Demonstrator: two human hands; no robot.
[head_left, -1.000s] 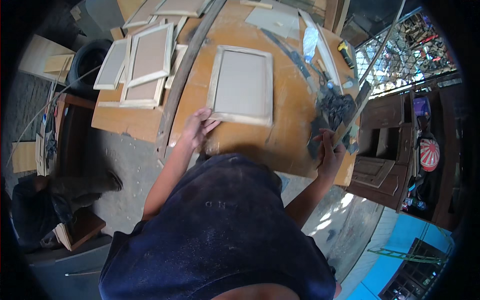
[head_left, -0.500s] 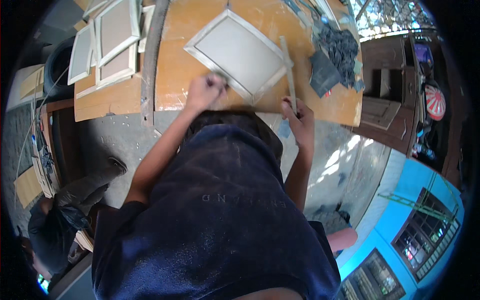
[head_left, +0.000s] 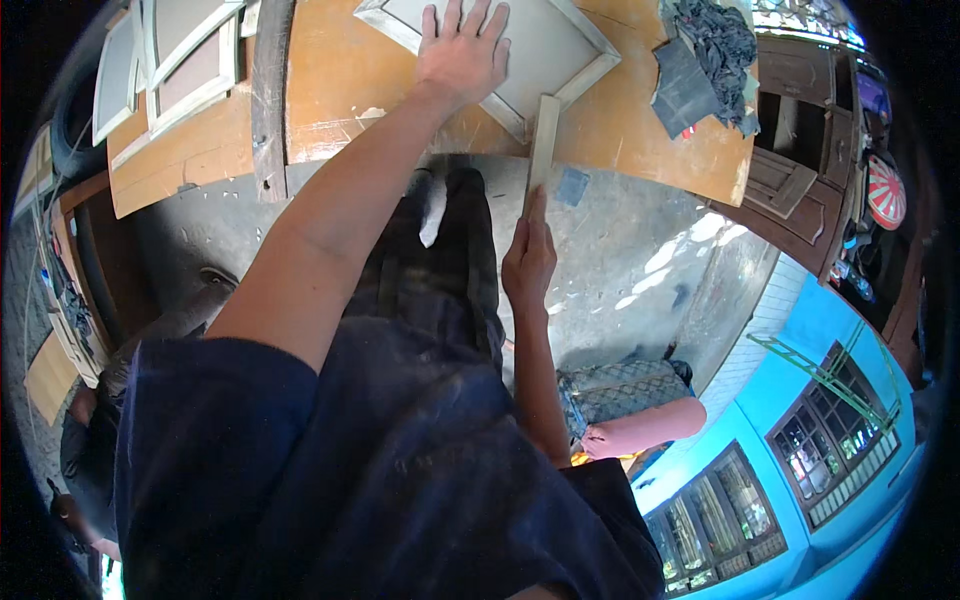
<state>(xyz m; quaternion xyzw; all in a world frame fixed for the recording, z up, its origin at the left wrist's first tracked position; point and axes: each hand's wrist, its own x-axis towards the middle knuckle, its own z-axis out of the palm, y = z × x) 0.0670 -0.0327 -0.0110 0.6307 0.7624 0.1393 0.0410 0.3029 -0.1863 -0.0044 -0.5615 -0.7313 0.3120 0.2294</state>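
A pale wooden frame with a flat light panel point(head_left: 555, 45) lies at an angle on the orange-brown tabletop point(head_left: 335, 100), its far part cut off by the view's top edge. Flat on the panel rests my left hand point(head_left: 462, 52), fingers spread. My right hand point(head_left: 528, 258) is closed around the lower end of a narrow wooden stick point(head_left: 543, 140), its index finger stretched along it. The stick points away from me, and its far end meets the frame's lower right side near the closest corner. Whether it presses on the wood or only overlaps it, I cannot tell.
More pale frames point(head_left: 190, 75) are piled at the left, beyond a dark worn wooden strip point(head_left: 268, 110). Dark sandpaper-like sheets point(head_left: 685, 85) and crumpled black cloth point(head_left: 715, 40) lie at the right. A brown cabinet point(head_left: 800, 120) stands farther right. Another person point(head_left: 95, 430) is at the lower left.
My left hand has gone from a loosely closed shape at the frame's near edge to flat on the panel. My right hand has moved left and nearer me, bringing the stick to the frame.
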